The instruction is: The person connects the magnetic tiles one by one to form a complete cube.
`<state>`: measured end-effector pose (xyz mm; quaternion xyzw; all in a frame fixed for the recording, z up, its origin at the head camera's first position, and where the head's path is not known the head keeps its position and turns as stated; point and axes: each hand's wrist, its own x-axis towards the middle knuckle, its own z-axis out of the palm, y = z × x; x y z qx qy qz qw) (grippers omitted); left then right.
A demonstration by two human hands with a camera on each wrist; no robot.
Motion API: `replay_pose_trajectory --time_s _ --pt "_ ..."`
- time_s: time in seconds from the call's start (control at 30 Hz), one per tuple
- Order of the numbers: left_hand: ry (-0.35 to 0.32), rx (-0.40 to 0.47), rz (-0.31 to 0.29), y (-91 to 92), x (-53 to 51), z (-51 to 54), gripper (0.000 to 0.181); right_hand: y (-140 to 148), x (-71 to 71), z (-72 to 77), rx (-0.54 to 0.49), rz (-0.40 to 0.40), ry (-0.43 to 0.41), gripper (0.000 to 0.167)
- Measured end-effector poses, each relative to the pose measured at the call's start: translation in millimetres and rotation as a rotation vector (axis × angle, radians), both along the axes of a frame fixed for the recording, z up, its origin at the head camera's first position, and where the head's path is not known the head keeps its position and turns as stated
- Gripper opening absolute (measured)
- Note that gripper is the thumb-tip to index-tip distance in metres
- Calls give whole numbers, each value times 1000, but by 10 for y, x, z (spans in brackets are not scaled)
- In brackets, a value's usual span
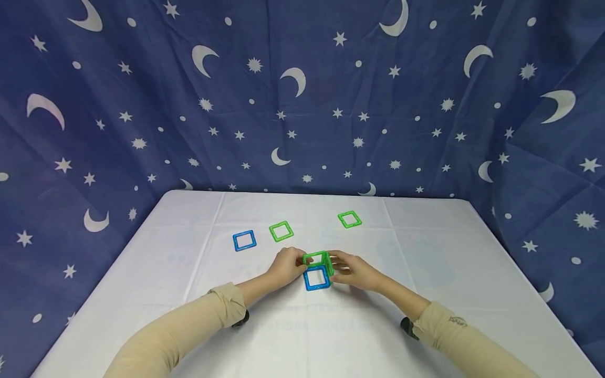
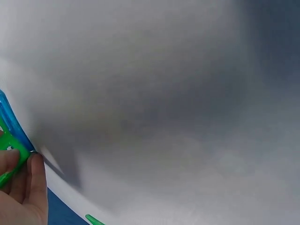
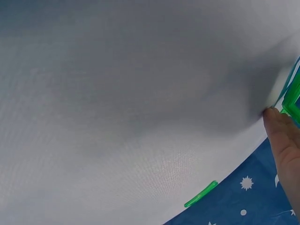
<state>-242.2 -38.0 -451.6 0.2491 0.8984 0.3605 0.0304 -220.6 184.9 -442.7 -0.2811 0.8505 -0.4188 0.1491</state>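
Observation:
Ahead of me, several magnetic frame tiles are joined in a small build. A blue square tile [image 1: 317,287] forms its front part, with a green tile [image 1: 314,255] behind it and another green tile [image 1: 329,264] upright on the right side. My left hand [image 1: 288,266] pinches the build's left side; in the left wrist view its thumb lies on a green tile [image 2: 18,152] beside a blue edge [image 2: 15,123]. My right hand [image 1: 356,271] rests its fairly straight fingers against the right green tile, also partly visible in the right wrist view.
Farther back on the white table [image 1: 416,252] lie a loose blue square tile [image 1: 236,243], a green one [image 1: 272,233] to its right, and another green one [image 1: 352,226] at the back right. A dark blue star-and-moon curtain [image 1: 321,163] surrounds the table's back and sides.

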Motion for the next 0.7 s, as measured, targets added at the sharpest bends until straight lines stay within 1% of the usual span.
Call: replay_pose_trajectory --time_s 0.2,0.37,0.5,0.6,0.7 --pt "43 -22 2 -7 18 -20 12 -2 2 -3 -23 0 -23 59" --pt "59 -22 13 17 33 -1 12 15 1 -8 -35 -16 -48 57" --pt "51 -22 20 23 38 -1 12 14 4 -8 -21 -25 -54 57" --pt "38 -24 14 14 32 -6 12 10 0 -11 -19 -30 -55 57" --pt "22 -39 0 -14 23 -19 16 -2 -13 -18 -24 -16 -49 57"
